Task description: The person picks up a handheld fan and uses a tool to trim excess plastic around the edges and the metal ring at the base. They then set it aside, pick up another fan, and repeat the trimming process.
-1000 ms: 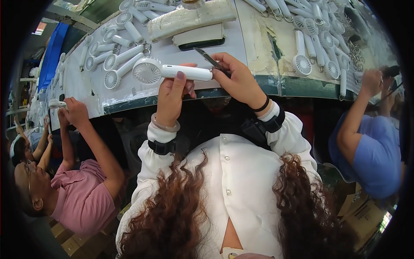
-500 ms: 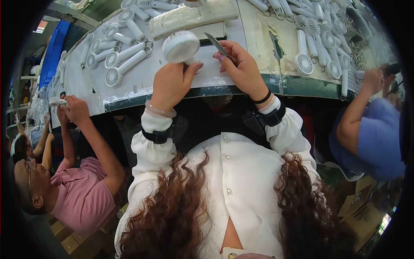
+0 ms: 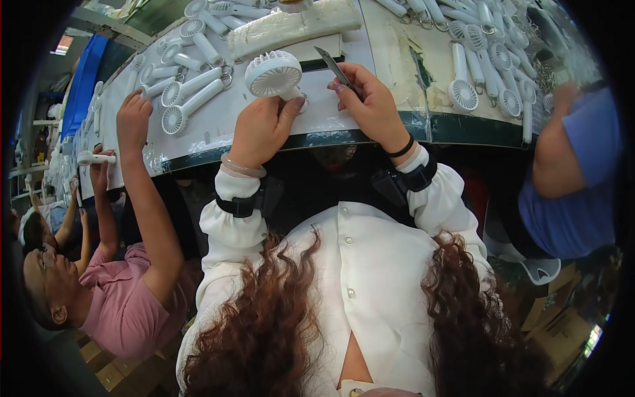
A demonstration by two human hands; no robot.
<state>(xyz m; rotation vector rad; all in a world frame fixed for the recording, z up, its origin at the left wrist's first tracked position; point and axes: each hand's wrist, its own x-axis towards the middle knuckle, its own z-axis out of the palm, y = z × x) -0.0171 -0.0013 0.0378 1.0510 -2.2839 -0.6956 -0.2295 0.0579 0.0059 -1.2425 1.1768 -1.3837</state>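
Observation:
A white handheld fan (image 3: 273, 73) is gripped by its handle in my left hand (image 3: 262, 129), its round slatted head tilted up above my fingers. Most of the handle is hidden inside my palm. My right hand (image 3: 370, 106) is closed around a utility knife (image 3: 330, 63), whose pointed blade slants up and left toward the fan head without touching it. Both hands hover over the near edge of the white work table (image 3: 205, 142). Just beyond them lies a long cream wrapped bundle (image 3: 296, 30).
Several white handheld fans (image 3: 192, 99) lie at the left, and a larger heap (image 3: 493, 59) covers the right side. A co-worker in a pink shirt (image 3: 132, 298) sits at left, one arm over the table. Another in blue (image 3: 569, 178) is at right. Cardboard boxes (image 3: 559, 331) stand below.
The fan in my left hand has turned so that its slatted face shows more. The pink-shirted co-worker's hand reaches farther over the table toward the fans. The person in blue has shifted.

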